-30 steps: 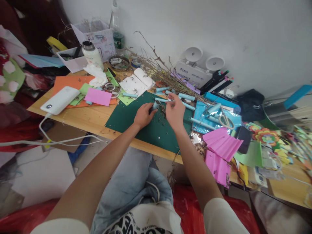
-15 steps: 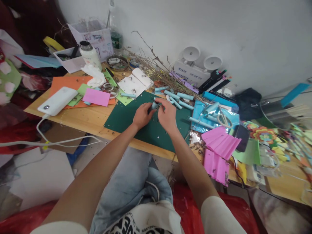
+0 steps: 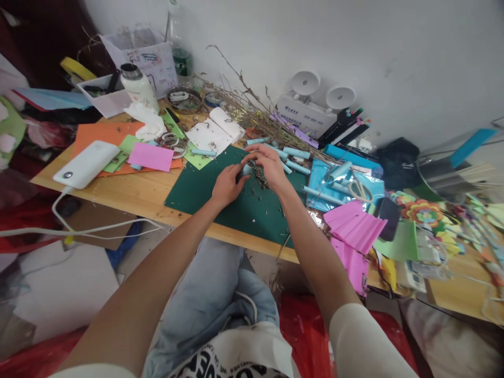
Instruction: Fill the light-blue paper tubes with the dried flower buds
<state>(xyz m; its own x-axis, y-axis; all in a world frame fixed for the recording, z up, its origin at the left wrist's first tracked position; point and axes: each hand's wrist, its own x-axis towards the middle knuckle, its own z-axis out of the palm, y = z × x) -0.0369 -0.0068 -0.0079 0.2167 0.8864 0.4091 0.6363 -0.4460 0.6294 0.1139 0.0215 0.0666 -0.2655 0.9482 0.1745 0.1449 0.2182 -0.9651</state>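
My left hand is closed round a short light-blue paper tube, which stands on the dark green mat with its open end up. Over the far side of that tube reaches my right hand, its fingers stretched out and nothing visible in them; I cannot tell whether the fingertips touch the rim. A small heap of brown dried plant bits lies on the mat beneath the right palm, and crumbs are scattered around it. Several more blue paper tubes lie just beyond and to the right.
Dry twigs lie along the wall. On the left are a white power bank with its cable, pink paper and a white bottle. To the right are scissors, a blue packet and folded pink paper.
My right hand has lifted off the tube's side and its fingers have spread, uncovering the heap of plant bits. My left hand keeps hold of the tube. The view has shifted slightly.
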